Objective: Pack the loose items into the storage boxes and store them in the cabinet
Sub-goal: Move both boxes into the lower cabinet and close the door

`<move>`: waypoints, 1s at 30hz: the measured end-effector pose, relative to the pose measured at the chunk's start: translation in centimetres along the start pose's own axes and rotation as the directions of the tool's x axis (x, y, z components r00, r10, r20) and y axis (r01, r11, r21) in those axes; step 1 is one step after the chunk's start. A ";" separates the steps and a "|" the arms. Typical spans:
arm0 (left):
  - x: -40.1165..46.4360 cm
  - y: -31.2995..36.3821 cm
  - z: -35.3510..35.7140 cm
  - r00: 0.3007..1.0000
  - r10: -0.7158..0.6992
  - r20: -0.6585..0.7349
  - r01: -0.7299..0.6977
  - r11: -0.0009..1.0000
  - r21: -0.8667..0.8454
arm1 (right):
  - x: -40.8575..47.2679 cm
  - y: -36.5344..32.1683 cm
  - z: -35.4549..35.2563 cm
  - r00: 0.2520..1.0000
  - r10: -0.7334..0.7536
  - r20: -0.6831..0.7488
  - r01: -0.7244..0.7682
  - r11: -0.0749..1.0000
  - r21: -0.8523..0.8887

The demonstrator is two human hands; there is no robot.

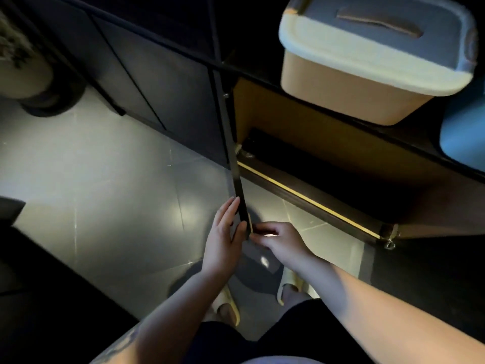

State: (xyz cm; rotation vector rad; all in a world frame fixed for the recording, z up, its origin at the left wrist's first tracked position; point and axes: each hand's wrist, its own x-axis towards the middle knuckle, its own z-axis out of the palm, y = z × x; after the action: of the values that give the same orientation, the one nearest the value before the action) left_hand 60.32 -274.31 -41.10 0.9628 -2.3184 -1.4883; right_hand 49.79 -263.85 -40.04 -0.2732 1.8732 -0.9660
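Observation:
A dark cabinet door (231, 153) stands open, seen edge-on. My left hand (223, 237) lies flat against the door's outer face near its lower corner, fingers straight. My right hand (278, 239) touches the same corner from the inner side, fingers loosely bent. The open cabinet (301, 132) has a lit orange-brown interior and a dark lower compartment. A beige storage box with a grey lid (367, 61) sits on top of the cabinet, with a blue box (464, 132) to its right.
A row of closed dark cabinet doors (147, 82) runs to the left. The grey tiled floor (105, 179) shines with reflections. A pale round object (23, 61) stands at far left. My feet in light slippers (288, 287) stand below the hands.

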 end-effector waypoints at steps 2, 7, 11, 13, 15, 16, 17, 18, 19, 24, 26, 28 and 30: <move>-0.6 -1.8 -3.2 1.000 -0.031 -0.005 0.030 0.997 -0.067 | 0.0 -1.1 3.5 0.999 -0.022 0.043 0.023 1.000 -0.014; -1.5 -5.5 -10.0 0.984 -0.115 -0.138 0.103 0.990 -0.096 | 0.6 -4.3 12.3 0.994 -0.097 0.044 0.099 0.994 -0.055; -0.1 -7.1 -15.0 0.960 -0.152 -0.234 0.154 0.988 -0.012 | 1.8 -7.6 18.0 0.992 -0.122 0.045 0.126 0.987 -0.103; 1.0 -7.6 -17.3 0.949 -0.194 -0.247 0.196 0.980 -0.016 | 2.5 -9.0 19.5 0.987 -0.141 0.070 0.148 0.984 -0.103; 1.8 -8.0 -19.1 0.945 -0.208 -0.252 0.215 0.977 -0.001 | 3.1 -10.2 20.2 0.982 -0.166 0.087 0.175 0.979 -0.103; 2.2 -8.0 -19.7 0.941 -0.216 -0.259 0.229 0.973 0.018 | 3.3 -10.6 20.2 0.980 -0.180 0.085 0.188 0.976 -0.106; 2.5 -8.1 -20.2 0.933 -0.235 -0.272 0.250 0.968 0.023 | 3.4 -10.9 19.9 0.979 -0.190 0.076 0.197 0.974 -0.109; 2.7 -8.2 -20.5 0.921 -0.263 -0.287 0.278 0.961 0.012 | 3.5 -11.1 19.5 0.979 -0.194 0.064 0.200 0.974 -0.107; 2.9 -8.2 -20.7 0.908 -0.294 -0.300 0.308 0.951 0.002 | 3.5 -11.2 18.9 0.980 -0.195 0.050 0.199 0.976 -0.092; 4.0 -4.1 -18.6 0.931 -0.161 -0.329 0.192 0.979 0.064 | 2.9 -12.0 13.5 0.971 -0.212 -0.112 0.215 0.976 0.015; 5.6 -0.5 -16.4 0.973 -0.036 -0.226 0.051 0.997 0.064 | 2.0 -12.4 10.1 0.945 -0.247 -0.215 0.252 0.968 -0.006; 7.9 3.8 -13.9 0.993 0.061 -0.100 -0.060 0.998 0.008 | 1.0 -12.9 5.6 0.893 -0.312 -0.324 0.317 0.948 -0.041; 10.5 8.3 -11.4 0.985 0.168 -0.044 -0.169 0.985 -0.021 | -0.2 -13.6 0.3 0.806 -0.366 -0.466 0.365 0.926 -0.097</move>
State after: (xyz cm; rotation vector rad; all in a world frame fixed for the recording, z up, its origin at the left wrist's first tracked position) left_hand 54.77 -286.91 -30.21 0.7624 -2.2829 -1.4119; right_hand 47.21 -272.84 -30.20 -0.4424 2.3246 -1.3923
